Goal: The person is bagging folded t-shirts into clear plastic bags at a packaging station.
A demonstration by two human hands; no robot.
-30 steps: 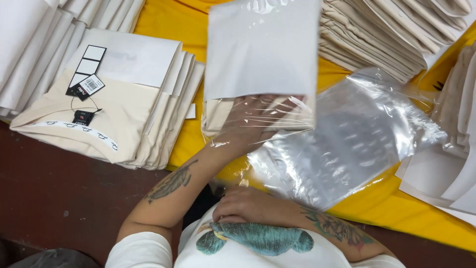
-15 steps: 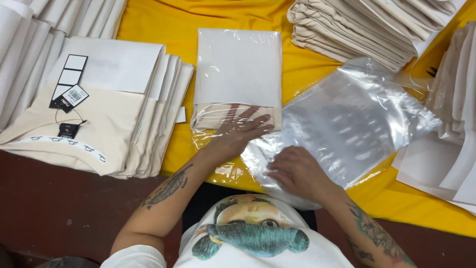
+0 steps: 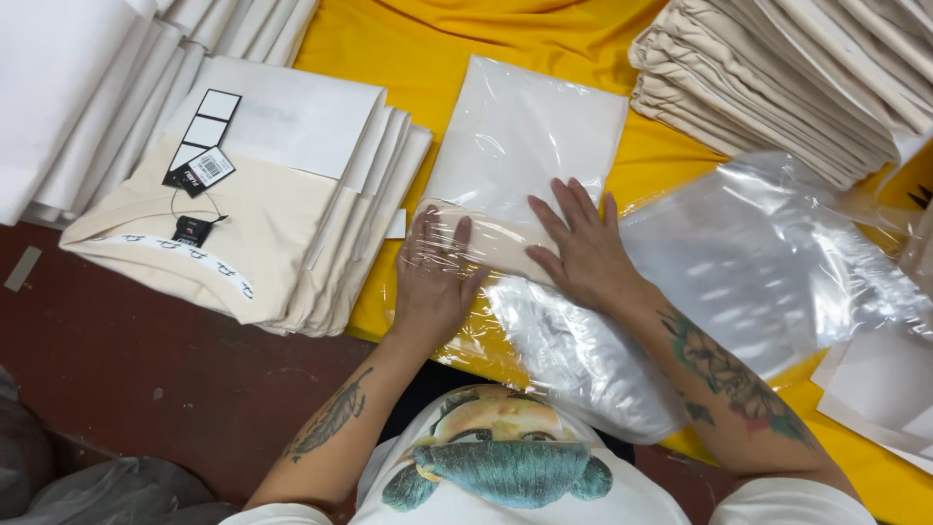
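Both hands lie flat, palms down, on a folded cream garment in a clear plastic bag (image 3: 515,175) on the yellow table (image 3: 457,39). Her left hand (image 3: 432,277), fingers spread, presses the bag's near edge, seemingly under a film of plastic. Just beside it, the right hand (image 3: 583,243) rests open on the bag, gripping nothing. A heap of loose clear bags (image 3: 739,262) sits to the right. Farther left stands a stack of folded cream garments (image 3: 282,194) with hang tags (image 3: 199,165); another stack (image 3: 777,68) lies beyond.
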